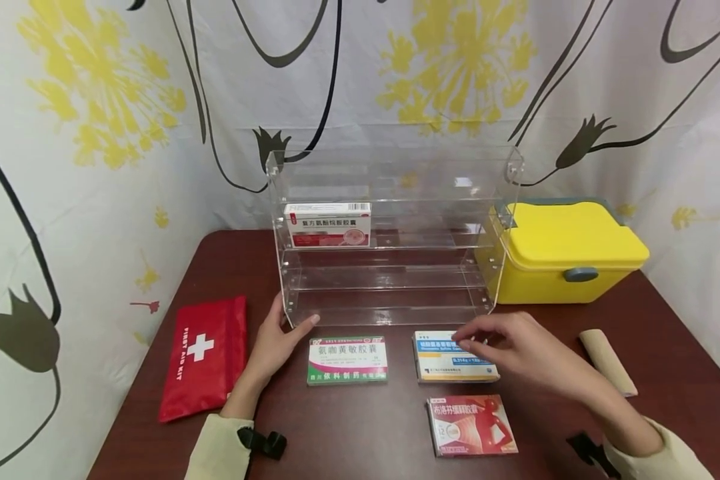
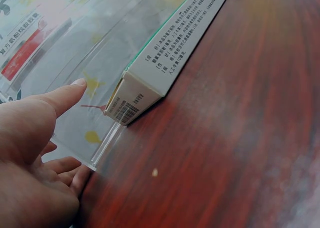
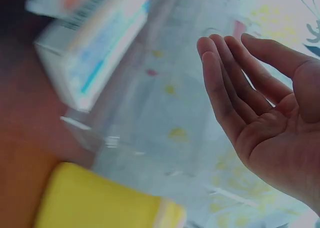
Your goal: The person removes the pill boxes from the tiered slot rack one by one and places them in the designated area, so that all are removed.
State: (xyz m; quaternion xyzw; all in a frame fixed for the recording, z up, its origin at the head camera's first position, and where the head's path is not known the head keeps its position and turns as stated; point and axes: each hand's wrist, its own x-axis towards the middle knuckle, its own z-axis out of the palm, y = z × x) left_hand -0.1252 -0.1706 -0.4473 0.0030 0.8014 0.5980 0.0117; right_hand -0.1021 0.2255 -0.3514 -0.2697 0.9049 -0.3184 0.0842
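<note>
My left hand (image 1: 279, 339) holds the lower left corner of a clear acrylic rack (image 1: 390, 317), thumb in front and fingers round its side panel. In the left wrist view, the thumb (image 2: 67, 97) is straight, near the end of a medicine box. This green-and-white medicine box (image 1: 348, 361) lies before the rack. My right hand (image 1: 525, 350) hovers over a blue-and-white medicine box (image 1: 456, 370), fingers loosely bent. In the right wrist view, nothing is between fingers and thumb. A red-and-white medicine box (image 1: 330, 227) stands upright on the rack. Nearest me lies a pink-red medicine box (image 1: 474, 427).
A red first aid kit pouch (image 1: 207, 360) lies at the table's left. On the right, a yellow lidded box (image 1: 570, 247) stands close beside the rack, with a beige roll (image 1: 607, 363) in front of it. A patterned curtain (image 1: 348, 87) hangs behind.
</note>
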